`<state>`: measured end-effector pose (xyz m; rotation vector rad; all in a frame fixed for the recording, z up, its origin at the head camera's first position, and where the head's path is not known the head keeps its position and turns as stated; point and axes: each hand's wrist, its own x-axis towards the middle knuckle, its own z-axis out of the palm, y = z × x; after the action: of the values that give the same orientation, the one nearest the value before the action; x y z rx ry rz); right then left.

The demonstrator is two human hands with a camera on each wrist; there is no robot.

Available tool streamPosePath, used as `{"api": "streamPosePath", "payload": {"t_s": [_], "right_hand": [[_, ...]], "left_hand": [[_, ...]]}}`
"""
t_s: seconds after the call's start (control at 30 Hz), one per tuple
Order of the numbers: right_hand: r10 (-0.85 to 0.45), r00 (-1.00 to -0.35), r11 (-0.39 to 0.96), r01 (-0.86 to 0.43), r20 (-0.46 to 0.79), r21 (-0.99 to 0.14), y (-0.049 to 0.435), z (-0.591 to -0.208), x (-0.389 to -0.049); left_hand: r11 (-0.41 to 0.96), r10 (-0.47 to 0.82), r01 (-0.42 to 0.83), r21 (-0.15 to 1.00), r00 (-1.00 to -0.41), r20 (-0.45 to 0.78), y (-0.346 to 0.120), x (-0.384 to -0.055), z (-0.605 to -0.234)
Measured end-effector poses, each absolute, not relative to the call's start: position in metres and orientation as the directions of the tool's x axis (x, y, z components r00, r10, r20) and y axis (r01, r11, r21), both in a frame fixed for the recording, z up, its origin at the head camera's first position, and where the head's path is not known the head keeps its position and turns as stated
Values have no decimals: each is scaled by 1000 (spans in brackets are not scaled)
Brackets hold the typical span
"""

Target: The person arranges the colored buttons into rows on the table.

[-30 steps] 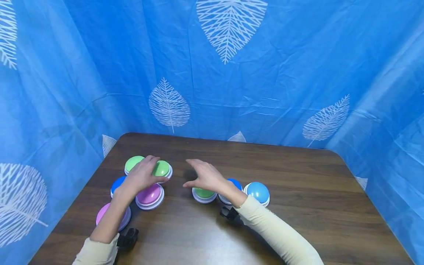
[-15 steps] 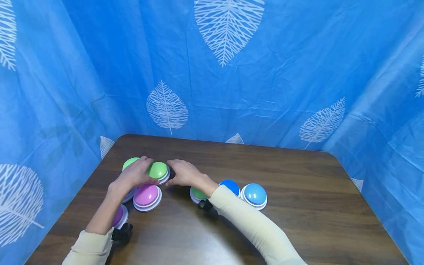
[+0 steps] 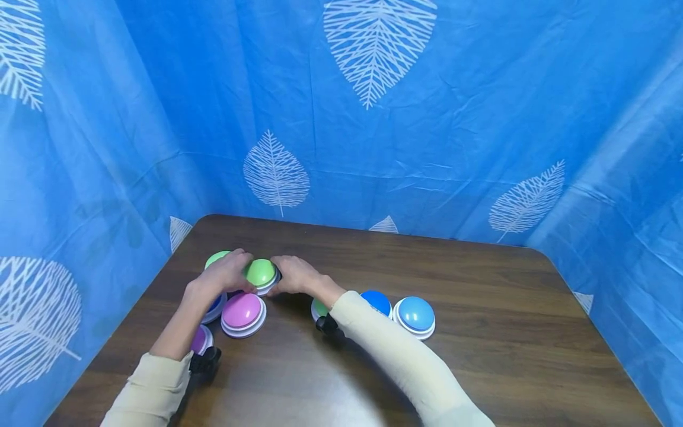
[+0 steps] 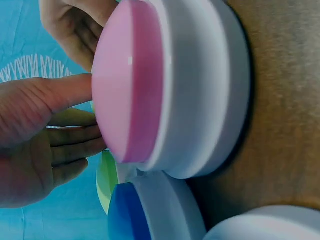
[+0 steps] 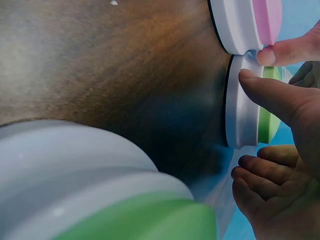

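One round green-topped button (image 3: 261,272) lies directly between the left hand (image 3: 226,274) and right hand (image 3: 296,276), close to both; they bracket it, but whether either grips cannot be told.

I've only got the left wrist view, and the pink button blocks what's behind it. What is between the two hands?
Observer: In the head view, a green button sits between the left hand and the right hand.

Operator: Where's the right thumb, up on the dome or lower?

Observer: Lower: in the right wrist view, the tip of the right thumb shows against the button's white base. I can't tell whether it presses.

Operator: Anything to the right of the right hand?

Observer: Yes, in the head view a light blue button stands just right of a dark blue button.
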<state>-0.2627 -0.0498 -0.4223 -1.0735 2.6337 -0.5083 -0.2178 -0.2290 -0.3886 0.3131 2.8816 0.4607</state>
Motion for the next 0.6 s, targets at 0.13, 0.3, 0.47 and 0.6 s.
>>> {"api": "streamPosePath", "payload": {"t_s": [0.13, 0.3, 0.47, 0.6], "right_hand": [[-697, -707, 682, -601, -122, -417, -54, -423, -266], [-691, -710, 677, -570, -135, -465, -57, -425, -269], [-696, -707, 664, -569, -123, -485, -58, -427, -269], [-698, -709, 657, -575, -103, -488, -58, -427, -269]], "left_hand": [[931, 243, 161, 329, -944, -225, -229, -223, -387], [920, 259, 156, 360, -931, -258, -231, -228, -388], [908, 279, 166, 386, -925, -259, -233, -229, -390], [905, 283, 169, 390, -924, -256, -234, -228, -389]]}}
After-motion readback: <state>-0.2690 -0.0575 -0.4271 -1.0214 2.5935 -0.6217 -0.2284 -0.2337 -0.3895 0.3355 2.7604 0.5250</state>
